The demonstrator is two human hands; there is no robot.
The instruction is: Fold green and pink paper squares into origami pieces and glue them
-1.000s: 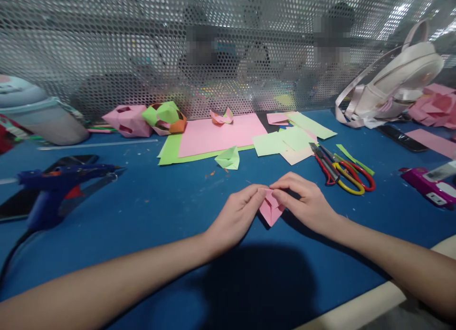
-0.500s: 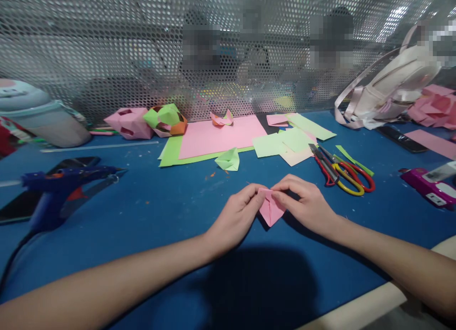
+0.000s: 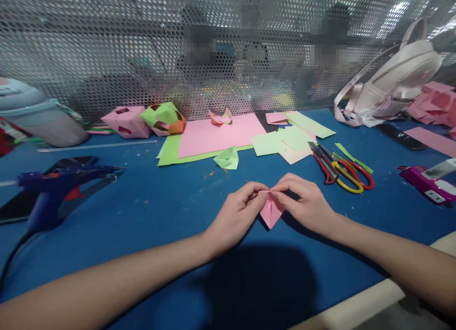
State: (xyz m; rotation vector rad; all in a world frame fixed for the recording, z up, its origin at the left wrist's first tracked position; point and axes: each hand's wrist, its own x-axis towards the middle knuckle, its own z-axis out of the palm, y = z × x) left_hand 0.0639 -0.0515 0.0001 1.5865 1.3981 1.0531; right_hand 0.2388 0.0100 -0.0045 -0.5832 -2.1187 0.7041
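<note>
A small folded pink paper (image 3: 271,215) points its lower corner toward me, just over the blue table. My left hand (image 3: 239,215) pinches its upper left edge between thumb and fingers. The upper right edge is pinched by my right hand (image 3: 307,204), whose thumb lies on the front of the paper. A crease or slit runs down the middle of the piece. Its back is hidden by the fingers. Beyond my hands lies a folded light green paper (image 3: 228,158), which neither hand touches.
A blue glue gun (image 3: 53,187) lies left on a dark phone. Scissors (image 3: 351,180) and a utility knife (image 3: 323,166) lie right, near a purple tape dispenser (image 3: 425,187). Pink sheets (image 3: 213,140), origami shapes (image 3: 126,122) and a bag (image 3: 395,85) line the metal mesh (image 3: 142,40).
The pink paper's lower corner has tipped slightly downward and its middle crease looks straighter. Both hands keep their pinch almost in place. The whole view has shifted a little.
</note>
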